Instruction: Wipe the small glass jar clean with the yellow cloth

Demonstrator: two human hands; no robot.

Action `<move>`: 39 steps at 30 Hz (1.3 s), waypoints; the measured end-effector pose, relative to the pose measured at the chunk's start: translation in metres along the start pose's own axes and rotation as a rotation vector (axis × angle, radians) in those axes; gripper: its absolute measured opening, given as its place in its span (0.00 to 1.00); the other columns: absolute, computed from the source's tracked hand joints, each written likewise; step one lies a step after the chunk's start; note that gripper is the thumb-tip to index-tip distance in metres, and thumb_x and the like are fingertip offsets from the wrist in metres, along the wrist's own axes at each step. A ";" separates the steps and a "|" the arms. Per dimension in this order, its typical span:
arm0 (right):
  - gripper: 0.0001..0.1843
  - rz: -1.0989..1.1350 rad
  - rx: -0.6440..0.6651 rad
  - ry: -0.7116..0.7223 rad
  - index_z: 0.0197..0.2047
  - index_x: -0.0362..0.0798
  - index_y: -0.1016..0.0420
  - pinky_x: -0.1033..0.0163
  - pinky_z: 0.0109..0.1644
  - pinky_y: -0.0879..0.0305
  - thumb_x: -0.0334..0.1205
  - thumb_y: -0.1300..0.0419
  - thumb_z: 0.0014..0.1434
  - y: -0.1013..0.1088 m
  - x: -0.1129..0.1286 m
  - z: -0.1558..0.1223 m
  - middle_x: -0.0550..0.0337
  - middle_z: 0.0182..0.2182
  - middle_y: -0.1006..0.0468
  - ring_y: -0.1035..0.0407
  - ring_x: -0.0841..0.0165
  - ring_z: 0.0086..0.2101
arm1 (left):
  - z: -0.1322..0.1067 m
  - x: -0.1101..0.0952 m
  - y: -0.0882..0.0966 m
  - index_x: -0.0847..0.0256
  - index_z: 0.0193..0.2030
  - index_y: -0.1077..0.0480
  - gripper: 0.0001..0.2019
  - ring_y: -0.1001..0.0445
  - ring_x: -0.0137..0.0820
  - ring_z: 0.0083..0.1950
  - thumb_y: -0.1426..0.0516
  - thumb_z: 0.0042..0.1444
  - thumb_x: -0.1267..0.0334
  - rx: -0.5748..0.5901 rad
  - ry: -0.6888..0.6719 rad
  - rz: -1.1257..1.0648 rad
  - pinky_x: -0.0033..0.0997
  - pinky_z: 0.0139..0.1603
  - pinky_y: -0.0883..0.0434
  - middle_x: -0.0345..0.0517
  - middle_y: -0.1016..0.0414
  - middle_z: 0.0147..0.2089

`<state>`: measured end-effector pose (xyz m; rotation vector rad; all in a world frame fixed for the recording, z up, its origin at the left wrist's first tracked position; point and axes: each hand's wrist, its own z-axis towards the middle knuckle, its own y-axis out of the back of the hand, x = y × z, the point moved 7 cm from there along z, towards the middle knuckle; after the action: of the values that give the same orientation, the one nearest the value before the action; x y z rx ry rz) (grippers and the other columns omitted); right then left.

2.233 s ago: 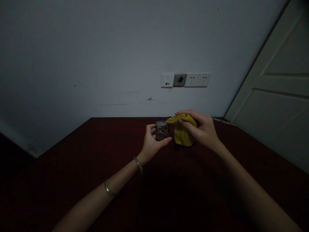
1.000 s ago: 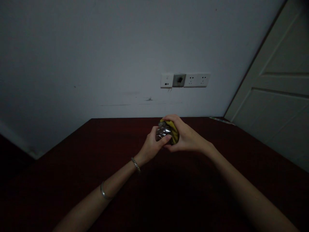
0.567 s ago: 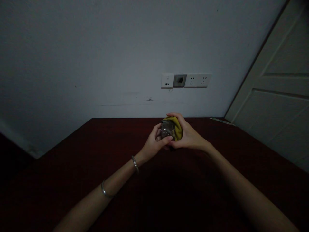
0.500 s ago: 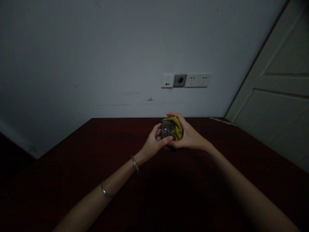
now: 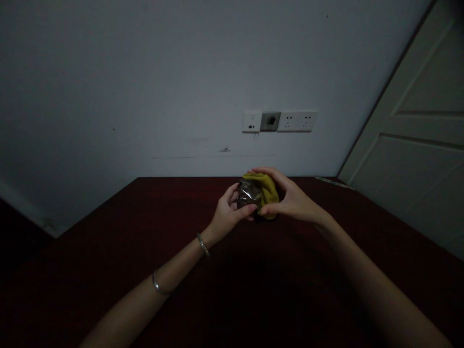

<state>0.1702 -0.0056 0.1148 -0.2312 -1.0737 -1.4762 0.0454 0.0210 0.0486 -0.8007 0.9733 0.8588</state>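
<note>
Thumb and fingers of my left hand (image 5: 228,212) are closed around a small, clear, shiny glass (image 5: 248,192), which lies tilted on its side above the table. My right hand (image 5: 290,195) grips a yellow cloth (image 5: 268,188) bunched against the right side of the glass. The cloth covers that end of the glass, so its rim cannot be made out. Something dark shows just under the cloth, too dim to name. Two silvery bracelets (image 5: 203,244) circle my left forearm.
A dark red table (image 5: 163,208) runs up to a pale wall (image 5: 163,87). Sockets and a switch (image 5: 279,121) are set in the wall. A thin, flat strip (image 5: 334,182) lies at the table's far right edge, near a white panelled door (image 5: 416,130).
My right hand and the yellow cloth have shifted slightly right, and more of the cloth shows. The glass has turned and moved a little left with my left hand.
</note>
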 end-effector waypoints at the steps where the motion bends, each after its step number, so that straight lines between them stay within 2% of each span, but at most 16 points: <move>1: 0.37 0.015 -0.024 0.007 0.57 0.55 0.40 0.47 0.59 0.40 0.43 0.31 0.45 0.001 0.002 0.000 0.53 0.57 0.34 0.38 0.56 0.56 | 0.000 0.001 0.000 0.61 0.57 0.43 0.35 0.26 0.40 0.45 0.34 0.42 0.59 0.000 0.011 -0.009 0.33 0.31 0.22 0.57 0.33 0.54; 6: 0.18 -0.007 -0.185 0.068 0.49 0.52 0.36 0.51 0.57 0.37 0.40 0.39 0.56 0.005 0.008 0.000 0.55 0.51 0.29 0.33 0.61 0.52 | -0.001 0.001 0.001 0.62 0.57 0.44 0.37 0.26 0.38 0.44 0.33 0.41 0.60 -0.020 0.014 -0.031 0.32 0.31 0.22 0.56 0.33 0.53; 9: 0.13 -0.033 -0.284 0.089 0.47 0.51 0.36 0.53 0.54 0.35 0.39 0.42 0.59 0.010 0.009 -0.001 0.55 0.46 0.26 0.31 0.63 0.49 | -0.001 0.000 0.001 0.61 0.56 0.44 0.37 0.26 0.37 0.43 0.33 0.40 0.59 -0.037 0.002 -0.026 0.30 0.30 0.22 0.56 0.33 0.53; 11: 0.12 -0.081 -0.315 0.087 0.47 0.50 0.35 0.54 0.52 0.34 0.39 0.43 0.59 0.013 0.010 -0.002 0.56 0.44 0.25 0.30 0.63 0.47 | -0.001 0.001 0.003 0.61 0.56 0.44 0.37 0.26 0.36 0.43 0.33 0.40 0.58 -0.052 0.000 -0.030 0.30 0.30 0.22 0.56 0.33 0.53; 16: 0.11 -0.243 -0.282 0.133 0.46 0.51 0.33 0.57 0.46 0.32 0.37 0.43 0.59 0.010 0.023 -0.005 0.57 0.42 0.25 0.29 0.64 0.44 | 0.001 0.003 0.008 0.62 0.55 0.44 0.36 0.26 0.34 0.40 0.33 0.41 0.57 -0.090 -0.005 -0.038 0.28 0.29 0.23 0.56 0.32 0.52; 20: 0.13 -0.253 -0.261 0.123 0.48 0.52 0.33 0.58 0.44 0.31 0.35 0.44 0.58 0.006 0.027 -0.006 0.58 0.41 0.25 0.28 0.64 0.41 | 0.001 0.006 0.010 0.62 0.56 0.45 0.36 0.25 0.32 0.36 0.34 0.42 0.57 -0.077 0.000 -0.034 0.27 0.28 0.24 0.55 0.32 0.51; 26: 0.12 -0.245 -0.494 0.109 0.47 0.52 0.33 0.55 0.46 0.32 0.38 0.43 0.58 0.021 0.019 -0.008 0.58 0.41 0.25 0.28 0.63 0.42 | -0.001 0.005 0.008 0.59 0.56 0.46 0.37 0.25 0.32 0.36 0.34 0.41 0.57 -0.036 -0.034 -0.021 0.28 0.27 0.24 0.54 0.33 0.51; 33: 0.15 -0.231 -0.350 0.115 0.50 0.52 0.34 0.55 0.46 0.31 0.34 0.44 0.58 0.009 0.020 -0.005 0.57 0.43 0.25 0.28 0.63 0.43 | 0.000 0.003 0.010 0.59 0.55 0.46 0.37 0.25 0.35 0.39 0.33 0.40 0.56 -0.049 -0.090 -0.002 0.29 0.27 0.24 0.56 0.34 0.53; 39: 0.13 -0.166 -0.283 0.076 0.48 0.52 0.33 0.57 0.43 0.30 0.37 0.43 0.59 0.009 0.021 -0.006 0.59 0.40 0.24 0.27 0.64 0.40 | 0.002 0.007 0.016 0.59 0.55 0.45 0.36 0.25 0.34 0.39 0.34 0.41 0.56 -0.063 -0.111 0.037 0.29 0.27 0.24 0.55 0.33 0.51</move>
<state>0.1752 -0.0227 0.1298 -0.2877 -0.8366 -1.7733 0.0337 0.0315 0.0398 -0.7823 0.8686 0.9599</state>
